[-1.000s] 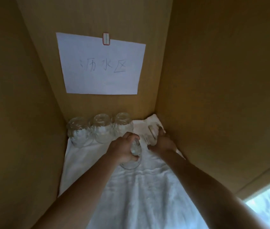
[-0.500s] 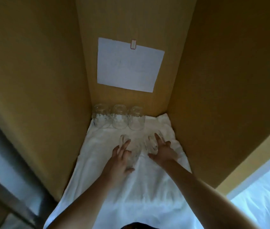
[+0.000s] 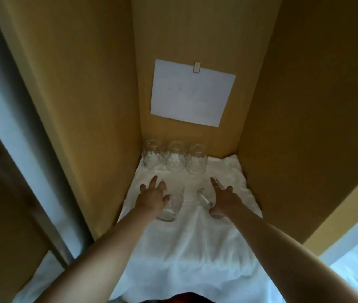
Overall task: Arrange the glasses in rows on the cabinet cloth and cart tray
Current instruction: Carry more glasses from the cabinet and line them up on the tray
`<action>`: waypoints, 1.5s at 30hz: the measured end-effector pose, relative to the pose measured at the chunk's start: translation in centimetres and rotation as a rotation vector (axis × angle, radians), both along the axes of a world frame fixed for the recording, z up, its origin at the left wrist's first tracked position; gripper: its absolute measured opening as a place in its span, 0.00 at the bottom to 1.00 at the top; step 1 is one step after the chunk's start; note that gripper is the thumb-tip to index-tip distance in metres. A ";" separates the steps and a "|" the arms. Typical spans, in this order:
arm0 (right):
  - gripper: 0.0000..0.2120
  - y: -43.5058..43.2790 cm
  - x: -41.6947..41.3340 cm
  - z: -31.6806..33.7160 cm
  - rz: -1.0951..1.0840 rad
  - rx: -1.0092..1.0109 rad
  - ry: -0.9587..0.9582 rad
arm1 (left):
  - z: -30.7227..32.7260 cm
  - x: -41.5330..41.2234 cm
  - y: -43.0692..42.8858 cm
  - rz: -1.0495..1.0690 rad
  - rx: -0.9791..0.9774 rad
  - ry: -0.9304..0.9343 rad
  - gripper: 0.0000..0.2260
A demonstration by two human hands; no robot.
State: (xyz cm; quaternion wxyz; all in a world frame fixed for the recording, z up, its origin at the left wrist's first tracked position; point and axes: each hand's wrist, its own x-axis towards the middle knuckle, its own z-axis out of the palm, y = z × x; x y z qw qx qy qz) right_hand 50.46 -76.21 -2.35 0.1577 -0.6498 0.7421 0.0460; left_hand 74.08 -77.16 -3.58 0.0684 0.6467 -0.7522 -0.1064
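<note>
Both hands are lying loose, fingers spread and straight, gripping nothing. The left hand (image 3: 151, 199) is hovering over or resting against the left glass (image 3: 171, 206). The right hand (image 3: 224, 199) is sitting just right of the right glass (image 3: 203, 199), thumb close to its base. These two glasses are standing on the white cloth (image 3: 195, 248) inside the cabinet (image 3: 305, 106), starting a second row. The back row (image 3: 175, 157) of three is standing near them against the rear panel, under a paper sheet (image 3: 192, 92).

The main risk is a tip-over. The cloth is soft and creased, so each glass is standing on uneven footing. A finger or wrist that catches a rim could rock a glass over. The right glass is blurred and may be leaning; I cannot tell whether it is sitting flat.

A second risk is the spacing. The two front glasses are sitting apart from each other and are not clearly lined up with the three behind. Nudging them to correct that could push one into the back row and clink or topple it.

A third is the cloth itself. It is running forward towards the person, under both forearms. A forearm dragging on it could shift the whole cloth and carry all five glasses with it. The narrow cabinet is also leaving little elbow room on either side.
</note>
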 end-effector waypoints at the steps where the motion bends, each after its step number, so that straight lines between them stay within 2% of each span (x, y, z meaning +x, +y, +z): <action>1: 0.56 -0.3 -0.3 0.3 0.018 0.024 0.007 | 0.4 0.1 -0.9 -0.028 0.022 -0.007 0.21; 4: 0.59 -1.2 -0.9 1.5 0.074 0.163 0.061 | 2.0 -0.6 -2.8 -0.155 0.056 0.041 0.29; 7: 0.53 -3.6 -1.0 2.6 0.131 0.275 0.083 | 2.6 -2.4 -4.4 -0.203 0.205 -0.038 0.32; 10: 0.40 -5.0 -0.5 4.0 0.188 0.204 0.095 | 2.9 -3.6 -5.9 -0.219 0.234 -0.278 0.26; 12: 0.35 -5.2 -0.2 4.2 0.177 0.099 0.058 | 3.4 -3.9 -6.8 -0.257 0.257 -0.322 0.22; 15: 0.41 -5.3 0.5 3.8 0.228 0.052 0.062 | 4.0 -4.3 -7.7 -0.305 0.358 -0.315 0.14; 17: 0.43 -5.5 1.5 3.8 0.237 0.052 0.215 | 4.4 -4.5 -7.9 -0.303 0.377 -0.325 0.15; 19: 0.40 -5.7 2.7 3.8 0.208 0.056 0.391 | 4.9 -4.6 -7.8 -0.280 0.434 -0.304 0.15; 20: 0.39 -5.6 3.2 3.7 0.187 0.065 0.414 | 5.3 -4.6 -7.6 -0.277 0.464 -0.295 0.14; 22: 0.35 -5.2 3.7 3.6 0.135 0.055 0.286 | 5.9 -4.5 -7.5 -0.291 0.530 -0.273 0.13; 25: 0.21 -4.5 3.5 4.7 -0.007 0.159 -0.199 | 7.1 -3.8 -7.6 -0.321 0.657 -0.167 0.11; 26: 0.17 -4.3 3.3 5.4 -0.041 0.205 -0.294 | 7.6 -3.5 -7.6 -0.340 0.668 -0.148 0.11; 29: 0.13 -4.1 3.1 6.0 -0.049 0.113 -0.298 | 8.9 -2.9 -7.1 -0.362 0.514 -0.057 0.09; 31: 0.12 -4.0 3.1 5.7 -0.044 -0.074 -0.157 | 8.6 -2.8 -6.6 -0.364 0.353 0.055 0.07; 33: 0.13 -3.5 3.4 5.3 -0.048 -0.236 -0.022 | 7.5 -2.7 -5.9 -0.366 0.303 0.176 0.05; 34: 0.14 -3.3 3.5 4.9 -0.038 -0.275 0.030 | 6.7 -2.7 -5.6 -0.372 0.270 0.141 0.07; 37: 0.14 -2.9 4.0 2.8 0.028 -0.248 0.138 | 5.1 -2.6 -4.5 -0.440 0.072 -0.151 0.08; 39: 0.14 -2.6 4.2 1.8 0.052 -0.205 0.074 | 4.8 -2.4 -4.2 -0.421 0.038 -0.207 0.11; 43: 0.14 -2.8 4.0 2.0 0.051 -0.117 -0.169 | 4.5 -2.5 -3.8 -0.360 0.091 -0.303 0.13; 45: 0.12 -3.0 3.3 2.4 0.022 -0.103 -0.260 | 4.3 -3.2 -3.3 -0.358 0.097 -0.328 0.19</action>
